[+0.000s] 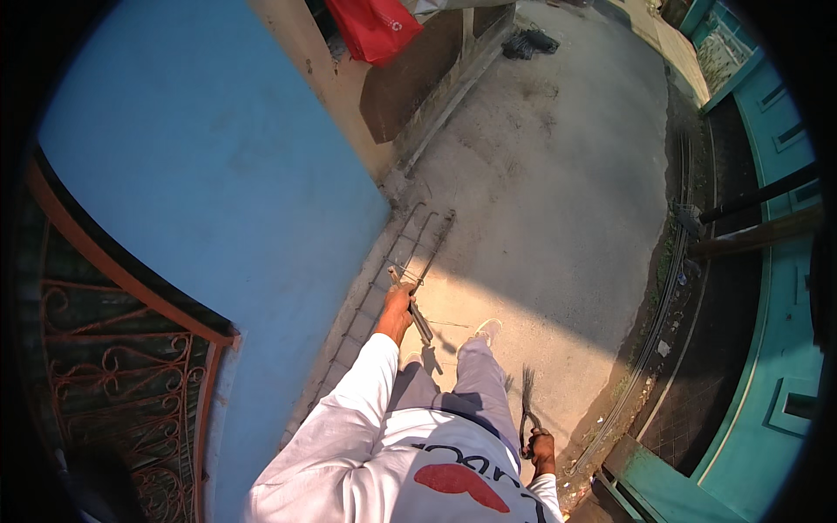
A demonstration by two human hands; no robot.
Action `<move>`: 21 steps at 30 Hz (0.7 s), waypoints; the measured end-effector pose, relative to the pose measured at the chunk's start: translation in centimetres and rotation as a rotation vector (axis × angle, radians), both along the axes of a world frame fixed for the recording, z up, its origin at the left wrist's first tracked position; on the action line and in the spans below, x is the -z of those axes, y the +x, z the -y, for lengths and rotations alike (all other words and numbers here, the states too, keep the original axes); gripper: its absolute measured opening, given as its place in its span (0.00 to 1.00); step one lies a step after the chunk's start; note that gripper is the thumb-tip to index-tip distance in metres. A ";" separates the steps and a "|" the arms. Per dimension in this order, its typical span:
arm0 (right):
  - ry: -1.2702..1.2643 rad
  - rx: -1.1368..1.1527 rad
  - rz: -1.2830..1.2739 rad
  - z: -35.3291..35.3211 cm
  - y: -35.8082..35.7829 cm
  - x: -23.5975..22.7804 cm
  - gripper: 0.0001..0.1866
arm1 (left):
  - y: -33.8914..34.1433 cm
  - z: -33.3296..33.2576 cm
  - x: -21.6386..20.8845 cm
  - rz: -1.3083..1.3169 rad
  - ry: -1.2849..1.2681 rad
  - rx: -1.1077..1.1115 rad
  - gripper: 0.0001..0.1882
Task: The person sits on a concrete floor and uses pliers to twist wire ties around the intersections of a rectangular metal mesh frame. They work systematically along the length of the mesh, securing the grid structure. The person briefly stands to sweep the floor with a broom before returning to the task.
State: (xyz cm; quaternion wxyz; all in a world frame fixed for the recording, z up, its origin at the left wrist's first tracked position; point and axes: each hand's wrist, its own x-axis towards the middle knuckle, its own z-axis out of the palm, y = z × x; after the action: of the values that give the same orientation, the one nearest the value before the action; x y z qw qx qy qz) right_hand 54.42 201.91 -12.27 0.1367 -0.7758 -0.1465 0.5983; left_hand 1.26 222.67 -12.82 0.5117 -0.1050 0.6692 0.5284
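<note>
From up here I see my left hand [397, 311] closed round the end of a long bundle of metal rods [420, 261], which slants forward and down so its far end rests on the concrete ground [540, 174] near the foot of the blue wall [209, 174]; held that way the weight sits on the ground, not in my arm; the bundle lies over the strip of paving blocks [362, 314] along the wall's base. My right hand [542, 451] is clenched on a small dark bundle of thin wires [527, 397] — it hangs low by my hip, tips fanned upward. A rust-coloured iron gate [122, 349] stands at the wall's left edge; a red bag [375, 26] hangs far ahead; teal gates [767, 261] and a heap of long rods [663, 305] along the ground's right edge narrow the passage — my own feet stand just behind the bundle.
</note>
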 end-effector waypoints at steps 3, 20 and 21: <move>0.038 -0.134 -0.001 -9.4 1.2 -0.7 0.09 | -0.4 -3.1 -2.0 0.032 0.067 -0.143 0.06; 0.138 0.062 -0.072 -38.3 3.2 -3.2 0.10 | -2.0 -20.2 -5.1 -0.089 0.058 -0.416 0.11; 0.123 0.078 -0.075 -39.5 3.0 -2.9 0.09 | -2.3 -21.9 -4.4 -0.089 0.032 -0.392 0.10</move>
State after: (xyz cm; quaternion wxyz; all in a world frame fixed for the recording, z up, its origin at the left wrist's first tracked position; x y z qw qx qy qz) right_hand 57.45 241.38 -9.34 0.2127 -0.7480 -0.1476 0.6112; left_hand -1.06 244.59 -8.38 0.3709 -0.2015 0.6493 0.6327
